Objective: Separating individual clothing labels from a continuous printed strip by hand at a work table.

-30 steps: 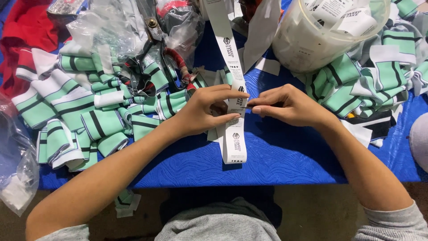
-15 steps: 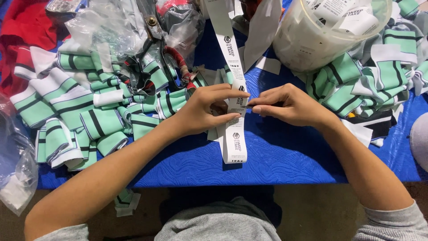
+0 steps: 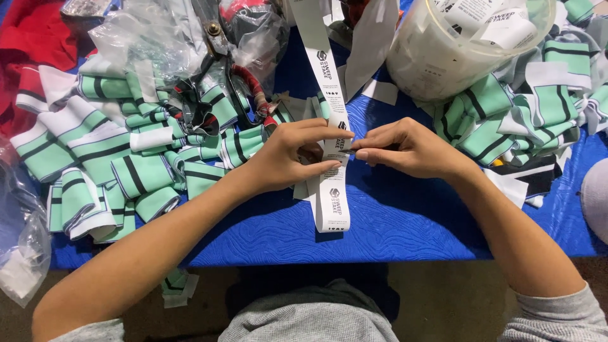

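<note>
Both hands, left hand [image 3: 282,161] and right hand [image 3: 405,149], pinch a white label strip [image 3: 332,190] over the blue table [image 3: 405,221]; fingertips nearly meet. Green striped cloth pieces [image 3: 126,164] lie heaped beside the left.

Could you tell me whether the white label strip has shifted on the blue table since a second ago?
No. The label strip still ends just short of the blue table's near edge, pinched between left hand and right hand.

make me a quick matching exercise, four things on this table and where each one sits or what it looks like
Things:
1. white label strip
2. clear plastic tub
3. red cloth
4. green striped fabric pieces

Descriptions:
A. far left corner
B. pinched between left hand and right hand
C. heaped at both sides of the blue table cover
D. top right, holding loose labels

Pairs: 1-B, 2-D, 3-A, 4-C
</note>
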